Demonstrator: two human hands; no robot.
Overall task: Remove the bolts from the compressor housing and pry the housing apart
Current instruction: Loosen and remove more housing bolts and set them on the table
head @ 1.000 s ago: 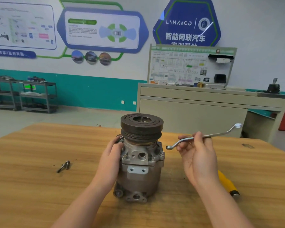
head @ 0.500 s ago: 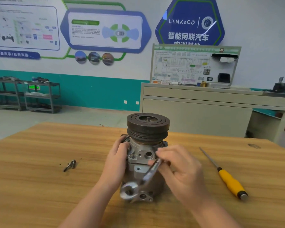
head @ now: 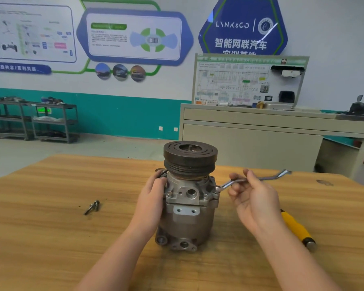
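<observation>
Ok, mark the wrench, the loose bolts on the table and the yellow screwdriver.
wrench (head: 267, 177), head view, on the shaft just right of the fingers.
loose bolts (head: 92, 207), head view, on the middle of the small pile.
yellow screwdriver (head: 295, 227), head view, on the yellow handle.

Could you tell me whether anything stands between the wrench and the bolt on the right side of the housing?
Nothing visible does. The wrench, held in the right hand, already has its ring end at the bolt on the housing flange. The left hand steadies the opposite side.
</observation>
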